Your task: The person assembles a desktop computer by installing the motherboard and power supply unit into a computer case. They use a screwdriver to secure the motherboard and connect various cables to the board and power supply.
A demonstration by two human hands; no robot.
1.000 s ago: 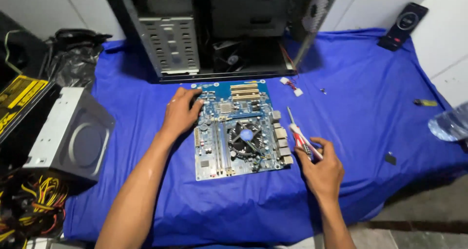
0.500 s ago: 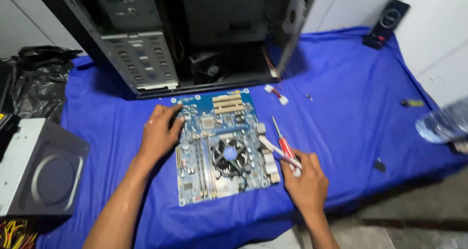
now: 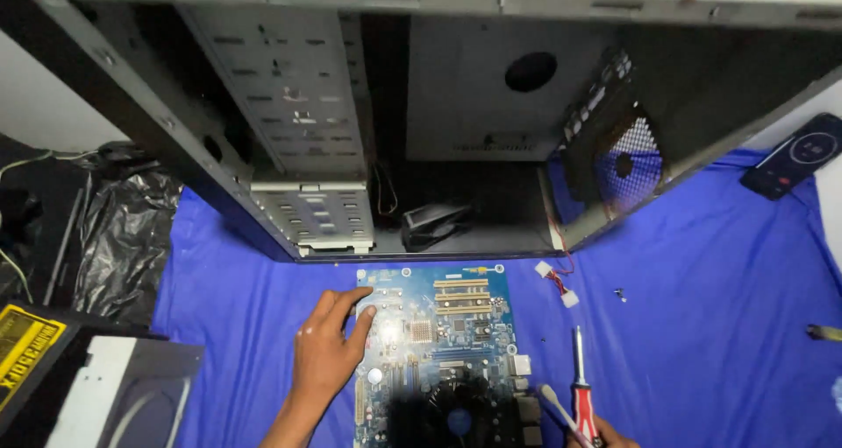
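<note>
Head view looks down on a blue motherboard (image 3: 438, 352) lying flat on a blue cloth (image 3: 702, 325), and every place below is given from that board. Left hand (image 3: 326, 356) rests on the board's left edge, palm down, fingers spread and lying flat across the upper left corner; it grips nothing, only presses on the board. Right hand (image 3: 601, 435) is at the board's lower right, just off its edge and mostly cut off by the bottom of the picture. It holds a screwdriver (image 3: 581, 387) with a red and white handle, the shaft pointing up and away from the person, beside the board's right edge and not touching it. A second pale, slim tool (image 3: 554, 404) crosses the same hand at a slant, between the screwdriver and the board; what it is cannot be told.

A dark round fan (image 3: 456, 413) sits on the board's lower middle, between the two hands. Just beyond the board's far edge stands an open computer case (image 3: 421, 150), its empty inside facing the camera, with a metal drive cage (image 3: 307, 211) on the left. A small white plug on red and yellow wires (image 3: 557, 281) lies near the board's upper right corner. A tiny screw (image 3: 620, 293) lies further right on the cloth. A phone (image 3: 792, 156) lies far to the upper right. A black plastic bag (image 3: 123, 238) sits well to the left, and a grey metal box (image 3: 114, 395) lies to the lower left.
</note>
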